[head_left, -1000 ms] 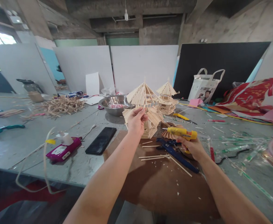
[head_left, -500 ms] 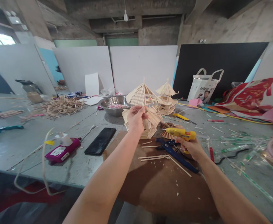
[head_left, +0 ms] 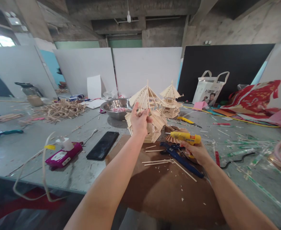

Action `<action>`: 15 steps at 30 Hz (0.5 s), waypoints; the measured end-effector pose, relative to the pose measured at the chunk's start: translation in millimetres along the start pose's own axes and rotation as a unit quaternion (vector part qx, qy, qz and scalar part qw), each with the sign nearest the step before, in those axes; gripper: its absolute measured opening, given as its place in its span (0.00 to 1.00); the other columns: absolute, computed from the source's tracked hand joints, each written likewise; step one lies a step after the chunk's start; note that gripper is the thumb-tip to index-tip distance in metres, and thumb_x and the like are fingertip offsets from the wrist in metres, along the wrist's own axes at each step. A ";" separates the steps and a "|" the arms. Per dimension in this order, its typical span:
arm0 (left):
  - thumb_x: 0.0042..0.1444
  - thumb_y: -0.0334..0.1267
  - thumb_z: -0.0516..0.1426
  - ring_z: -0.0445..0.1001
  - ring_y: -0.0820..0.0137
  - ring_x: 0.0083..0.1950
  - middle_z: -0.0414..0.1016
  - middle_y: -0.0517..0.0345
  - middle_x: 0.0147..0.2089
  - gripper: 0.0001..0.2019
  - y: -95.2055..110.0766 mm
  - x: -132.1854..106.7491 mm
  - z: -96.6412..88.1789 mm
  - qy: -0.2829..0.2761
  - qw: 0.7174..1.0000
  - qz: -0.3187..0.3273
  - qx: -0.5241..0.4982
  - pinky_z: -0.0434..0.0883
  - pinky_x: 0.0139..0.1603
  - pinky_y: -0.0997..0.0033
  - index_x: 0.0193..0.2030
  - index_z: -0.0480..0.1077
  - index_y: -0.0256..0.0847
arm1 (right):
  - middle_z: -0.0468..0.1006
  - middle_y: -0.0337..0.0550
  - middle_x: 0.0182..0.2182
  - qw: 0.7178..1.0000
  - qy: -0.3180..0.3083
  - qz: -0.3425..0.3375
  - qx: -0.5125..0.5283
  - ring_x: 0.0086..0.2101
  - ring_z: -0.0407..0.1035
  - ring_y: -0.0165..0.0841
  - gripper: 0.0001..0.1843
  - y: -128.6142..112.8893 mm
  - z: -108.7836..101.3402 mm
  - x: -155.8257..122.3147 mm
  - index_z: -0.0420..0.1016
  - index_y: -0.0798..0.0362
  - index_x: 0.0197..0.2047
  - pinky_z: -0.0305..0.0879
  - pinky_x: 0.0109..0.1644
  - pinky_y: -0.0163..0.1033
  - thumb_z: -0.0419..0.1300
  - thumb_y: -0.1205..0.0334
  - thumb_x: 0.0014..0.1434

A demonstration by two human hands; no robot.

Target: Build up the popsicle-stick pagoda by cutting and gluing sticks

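A pagoda model of thin wooden sticks point(head_left: 144, 99) stands at the centre, its pointed roof partly open-framed on the right. My left hand point(head_left: 140, 123) is closed on it just below the upper roof, the thumb raised against the roof sticks; the exact spot gripped is hidden behind the fingers. In my right hand point(head_left: 198, 153) is a yellow glue gun point(head_left: 185, 137), its nozzle pointing left towards the model's lower roof but apart from it. Blue-handled pliers point(head_left: 183, 163) lie below the glue gun, beside several loose sticks point(head_left: 157, 162) on a brown board point(head_left: 154, 195).
A second stick pagoda point(head_left: 170, 99) stands behind, right of a steel bowl point(head_left: 104, 105). Leftward are a black phone point(head_left: 102, 146), a purple power strip point(head_left: 63, 156) with cables, and a heap of sticks point(head_left: 62, 110). Yellow-handled pliers point(head_left: 187, 120) and plastic scraps point(head_left: 245, 147) lie to the right.
My left thumb has lifted away from the other fingers and now sticks up against the roof. My right hand and the glue gun have stayed nearly still.
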State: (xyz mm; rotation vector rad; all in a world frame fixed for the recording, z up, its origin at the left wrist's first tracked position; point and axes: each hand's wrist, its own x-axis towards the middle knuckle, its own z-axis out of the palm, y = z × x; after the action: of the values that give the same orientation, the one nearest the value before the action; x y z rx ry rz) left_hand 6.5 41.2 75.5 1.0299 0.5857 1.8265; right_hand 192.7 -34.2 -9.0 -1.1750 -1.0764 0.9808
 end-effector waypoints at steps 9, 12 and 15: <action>0.40 0.32 0.60 0.63 0.83 0.16 0.71 0.64 0.26 0.38 -1.8 2.7 -1.4 -0.003 0.999 -0.021 -0.033 0.62 0.18 0.80 0.58 0.49 0.47 | 0.68 0.36 0.15 1.000 0.001 0.003 -0.009 0.10 0.49 0.20 0.17 2.1 -0.1 1.2 0.67 0.54 0.22 0.44 0.12 0.30 0.65 0.51 0.32; 0.40 0.31 0.60 0.62 0.84 0.16 0.70 0.65 0.25 0.38 -2.1 3.2 -2.3 -0.007 0.999 -0.020 -0.037 0.61 0.17 0.80 0.59 0.49 0.47 | 0.68 0.36 0.16 1.000 -0.001 0.000 -0.015 0.10 0.49 0.20 0.17 0.3 0.7 0.6 0.67 0.53 0.22 0.43 0.13 0.30 0.64 0.51 0.33; 0.39 0.31 0.60 0.62 0.83 0.15 0.70 0.66 0.25 0.38 -1.7 3.6 -3.0 -0.020 0.999 -0.012 -0.026 0.61 0.17 0.80 0.58 0.50 0.47 | 0.69 0.37 0.16 1.000 -0.004 0.005 -0.015 0.10 0.49 0.20 0.16 0.8 0.6 0.9 0.68 0.54 0.21 0.43 0.12 0.30 0.64 0.51 0.33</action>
State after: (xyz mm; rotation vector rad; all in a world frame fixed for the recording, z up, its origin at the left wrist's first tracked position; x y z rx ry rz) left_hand 4.0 45.2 74.1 1.0177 0.5223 1.7878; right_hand 192.3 -33.2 -9.6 -1.2028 -1.0955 0.9820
